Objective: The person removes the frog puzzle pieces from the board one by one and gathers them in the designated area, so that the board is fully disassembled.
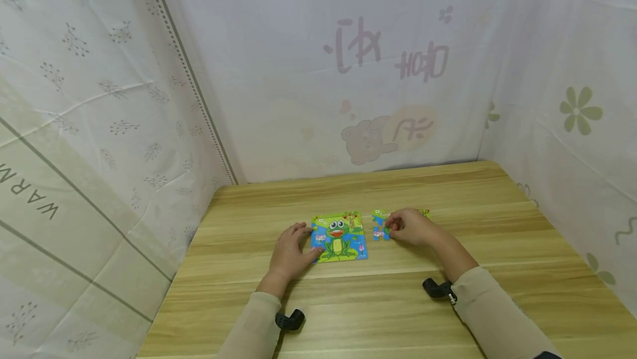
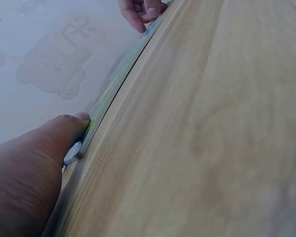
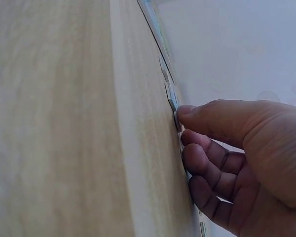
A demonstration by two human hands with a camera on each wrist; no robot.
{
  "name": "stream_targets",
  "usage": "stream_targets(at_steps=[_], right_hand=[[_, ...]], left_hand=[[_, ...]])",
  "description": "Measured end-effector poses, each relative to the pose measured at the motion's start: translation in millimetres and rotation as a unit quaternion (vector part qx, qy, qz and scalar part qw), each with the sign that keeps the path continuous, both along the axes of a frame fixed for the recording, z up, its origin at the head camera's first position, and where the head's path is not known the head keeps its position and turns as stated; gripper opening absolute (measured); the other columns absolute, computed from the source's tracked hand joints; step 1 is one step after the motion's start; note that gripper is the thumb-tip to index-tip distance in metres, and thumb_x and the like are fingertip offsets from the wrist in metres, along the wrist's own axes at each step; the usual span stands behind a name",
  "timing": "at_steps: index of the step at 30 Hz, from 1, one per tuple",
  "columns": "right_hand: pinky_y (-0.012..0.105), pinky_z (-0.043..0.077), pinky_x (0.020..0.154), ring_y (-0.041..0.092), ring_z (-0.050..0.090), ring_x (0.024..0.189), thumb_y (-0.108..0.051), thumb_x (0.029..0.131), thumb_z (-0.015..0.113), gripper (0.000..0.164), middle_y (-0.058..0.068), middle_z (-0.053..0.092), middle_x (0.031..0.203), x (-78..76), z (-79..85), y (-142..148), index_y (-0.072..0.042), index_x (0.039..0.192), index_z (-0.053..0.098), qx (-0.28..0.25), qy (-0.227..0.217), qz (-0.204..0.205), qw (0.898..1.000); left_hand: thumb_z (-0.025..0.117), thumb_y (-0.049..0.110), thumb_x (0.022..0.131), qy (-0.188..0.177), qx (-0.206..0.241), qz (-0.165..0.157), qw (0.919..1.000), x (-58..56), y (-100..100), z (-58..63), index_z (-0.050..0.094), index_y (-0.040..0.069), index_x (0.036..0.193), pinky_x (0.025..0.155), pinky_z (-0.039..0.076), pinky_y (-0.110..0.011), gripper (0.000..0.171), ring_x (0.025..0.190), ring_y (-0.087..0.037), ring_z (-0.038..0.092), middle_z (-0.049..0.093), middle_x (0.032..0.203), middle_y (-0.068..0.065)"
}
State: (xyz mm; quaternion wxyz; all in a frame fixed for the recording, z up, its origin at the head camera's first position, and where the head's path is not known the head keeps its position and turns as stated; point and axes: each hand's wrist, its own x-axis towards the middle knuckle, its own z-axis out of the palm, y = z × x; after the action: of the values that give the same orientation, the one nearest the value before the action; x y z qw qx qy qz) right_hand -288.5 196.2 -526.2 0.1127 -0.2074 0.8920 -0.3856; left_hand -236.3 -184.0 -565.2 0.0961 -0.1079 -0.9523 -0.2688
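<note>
A square frog jigsaw puzzle [image 1: 338, 243] lies flat on the table, its picture put together inside a thin board. My left hand [image 1: 292, 251] rests at its left side, thumb on the lower left corner and fingers along the left edge. In the left wrist view the thumb [image 2: 81, 118] presses on the board's rim. To the right of the board, my right hand [image 1: 410, 227] pinches a puzzle piece [image 3: 176, 120] between thumb and fingers, low over the table. The fingers hide most of that piece. Right at the fingertips lies a blue and pink puzzle piece [image 1: 380, 234].
Another loose piece [image 1: 378, 214] lies farther back, and a green and red one [image 1: 424, 212] shows behind the right hand. The wooden table [image 1: 348, 315] meets printed curtains [image 1: 298, 99] at the back and sides. Each wrist wears a black camera [image 1: 290, 320].
</note>
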Motion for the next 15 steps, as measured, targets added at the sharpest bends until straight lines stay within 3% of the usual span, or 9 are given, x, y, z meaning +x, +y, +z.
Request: stream_targets(at_steps=[15], right_hand=[[0.031, 0.053, 0.07, 0.017, 0.058, 0.08, -0.006, 0.096, 0.076, 0.015, 0.0, 0.064, 0.087, 3.0, 5.4, -1.4, -0.007, 0.111, 0.074, 0.004, 0.001, -0.008, 1.0]], left_hand=[[0.078, 0.06, 0.089, 0.002, -0.002, -0.002, 1.0, -0.1, -0.2, -1.0, 0.066, 0.021, 0.139, 0.12, 0.036, -0.055, 0.065, 0.146, -0.031, 0.044, 0.051, 0.156, -0.002]])
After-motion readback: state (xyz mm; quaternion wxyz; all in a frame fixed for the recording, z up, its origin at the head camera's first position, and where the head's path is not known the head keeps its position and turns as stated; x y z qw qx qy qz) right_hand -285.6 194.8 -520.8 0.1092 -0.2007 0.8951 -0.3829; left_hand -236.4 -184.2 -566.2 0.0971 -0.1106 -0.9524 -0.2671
